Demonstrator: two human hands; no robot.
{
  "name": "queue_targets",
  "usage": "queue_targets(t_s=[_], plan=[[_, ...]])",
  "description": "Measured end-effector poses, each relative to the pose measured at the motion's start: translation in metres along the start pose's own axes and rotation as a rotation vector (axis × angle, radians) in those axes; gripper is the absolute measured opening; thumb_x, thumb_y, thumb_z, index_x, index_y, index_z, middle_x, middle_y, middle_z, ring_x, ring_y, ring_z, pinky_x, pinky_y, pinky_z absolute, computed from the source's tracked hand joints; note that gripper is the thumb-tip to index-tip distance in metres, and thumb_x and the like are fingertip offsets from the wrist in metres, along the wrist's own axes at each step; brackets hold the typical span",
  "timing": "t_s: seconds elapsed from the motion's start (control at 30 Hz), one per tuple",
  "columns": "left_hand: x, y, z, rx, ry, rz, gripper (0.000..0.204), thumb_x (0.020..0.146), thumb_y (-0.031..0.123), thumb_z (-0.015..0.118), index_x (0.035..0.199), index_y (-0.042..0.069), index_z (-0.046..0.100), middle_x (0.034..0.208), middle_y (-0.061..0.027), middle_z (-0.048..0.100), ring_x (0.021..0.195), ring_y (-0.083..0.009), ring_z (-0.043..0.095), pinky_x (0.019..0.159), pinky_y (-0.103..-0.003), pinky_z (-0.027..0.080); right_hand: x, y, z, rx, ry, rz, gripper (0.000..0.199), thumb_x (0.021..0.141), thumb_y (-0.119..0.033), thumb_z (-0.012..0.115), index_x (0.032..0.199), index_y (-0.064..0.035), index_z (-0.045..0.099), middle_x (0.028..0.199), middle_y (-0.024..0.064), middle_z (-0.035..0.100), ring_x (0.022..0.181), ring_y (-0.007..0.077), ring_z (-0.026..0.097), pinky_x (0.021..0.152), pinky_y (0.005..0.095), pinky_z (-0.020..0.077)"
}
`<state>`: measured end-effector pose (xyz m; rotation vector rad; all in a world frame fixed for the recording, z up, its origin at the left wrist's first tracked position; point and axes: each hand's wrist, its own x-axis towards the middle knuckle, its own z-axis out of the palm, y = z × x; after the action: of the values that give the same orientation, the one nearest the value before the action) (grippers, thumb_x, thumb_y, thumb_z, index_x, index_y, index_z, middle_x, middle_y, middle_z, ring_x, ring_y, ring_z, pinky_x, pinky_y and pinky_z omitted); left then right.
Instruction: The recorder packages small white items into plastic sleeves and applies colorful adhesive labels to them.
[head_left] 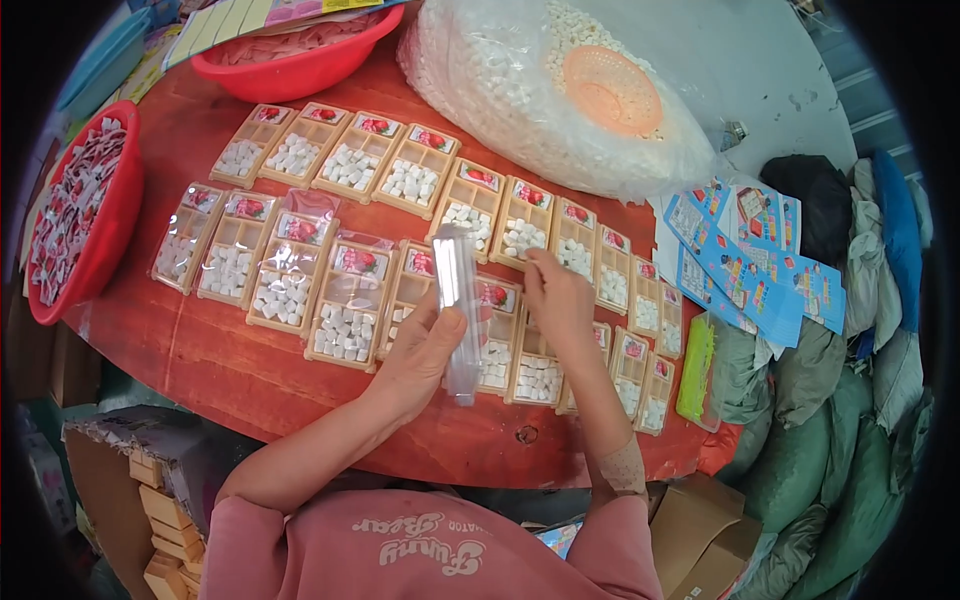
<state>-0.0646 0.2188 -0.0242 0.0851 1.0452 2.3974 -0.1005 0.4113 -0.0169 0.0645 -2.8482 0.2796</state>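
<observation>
My left hand [425, 350] is closed round an upright stack of clear plastic lids [458, 290]. Fingers curled together, my right hand [558, 305] reaches over the two rows of trays, close to a tray of white pieces [524, 235]; whether anything is between its fingertips is hidden. Each beige tray has compartments, a strawberry-printed packet in one and small white cubes in another. On the near row's left part, a tray [290, 265] and its neighbour [350, 300] carry shiny clear covers. My forearms and the lids hide some trays in the middle.
A red basin [128, 215] of small packets stands at the left, another red basin [300, 75] at the back. A big clear bag [480, 110] of white cubes holds an orange basket [612, 92]. Blue printed cards [750, 275] and a green holder [696, 368] lie right.
</observation>
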Motion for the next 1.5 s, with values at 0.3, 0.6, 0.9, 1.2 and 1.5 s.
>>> queue_targets(t_s=[0.3,0.6,0.9,1.2,1.5], plan=[[0.01,-0.006,0.006,-0.027,-0.128,-0.023,0.064,0.081,0.058,0.049,0.117,0.005,0.044,0.09,-0.0009,0.052,0.077,-0.0063,0.049,0.066,-0.021,0.043,-0.018,-0.051,-0.052,1.52,-0.568,0.402,0.019,0.078,-0.005,0.066,0.092,0.0008,0.056,0.074,0.0046,0.061,0.058,0.0086,0.057,0.051,0.0201,0.0469],[0.006,-0.004,0.009,0.02,-0.131,0.036,0.066,0.081,0.059,0.049,0.119,0.005,0.043,0.088,-0.0006,0.051,0.071,-0.0055,0.048,0.061,-0.02,0.042,-0.026,-0.049,-0.044,1.779,-0.626,0.494,0.016,0.078,-0.009,0.066,0.09,-0.0002,0.059,0.074,0.005,0.061,0.058,0.0105,0.06,0.05,0.0203,0.0504],[0.006,-0.004,0.001,0.004,-0.227,-0.015,0.073,0.079,0.058,0.054,0.128,0.007,0.037,0.093,-0.0031,0.052,0.078,-0.0076,0.05,0.065,-0.021,0.043,-0.027,-0.049,-0.05,1.818,-0.718,0.437,0.017,0.079,-0.009,0.065,0.092,0.0006,0.059,0.077,0.0052,0.061,0.06,0.0108,0.06,0.051,0.0211,0.0502],[0.012,0.016,0.022,0.188,0.04,0.156,0.062,0.085,0.022,0.06,0.135,0.006,0.027,0.102,-0.0057,0.051,0.085,-0.0101,0.052,0.07,-0.025,0.045,-0.019,-0.049,-0.056,1.333,-0.266,0.384,0.012,0.091,-0.014,0.046,0.093,-0.0039,0.053,0.071,0.0014,0.054,0.06,0.0084,0.049,0.053,0.0213,0.0393],[0.041,0.043,0.002,-0.063,0.037,-0.038,0.063,0.085,0.049,0.049,0.128,0.005,0.037,0.117,-0.0124,0.052,0.109,-0.0229,0.052,0.082,-0.04,0.049,0.044,0.053,-0.014,1.78,-0.411,0.616,0.012,0.091,-0.015,0.047,0.083,-0.0067,0.05,0.071,0.002,0.053,0.058,0.0111,0.049,0.051,0.0234,0.038]])
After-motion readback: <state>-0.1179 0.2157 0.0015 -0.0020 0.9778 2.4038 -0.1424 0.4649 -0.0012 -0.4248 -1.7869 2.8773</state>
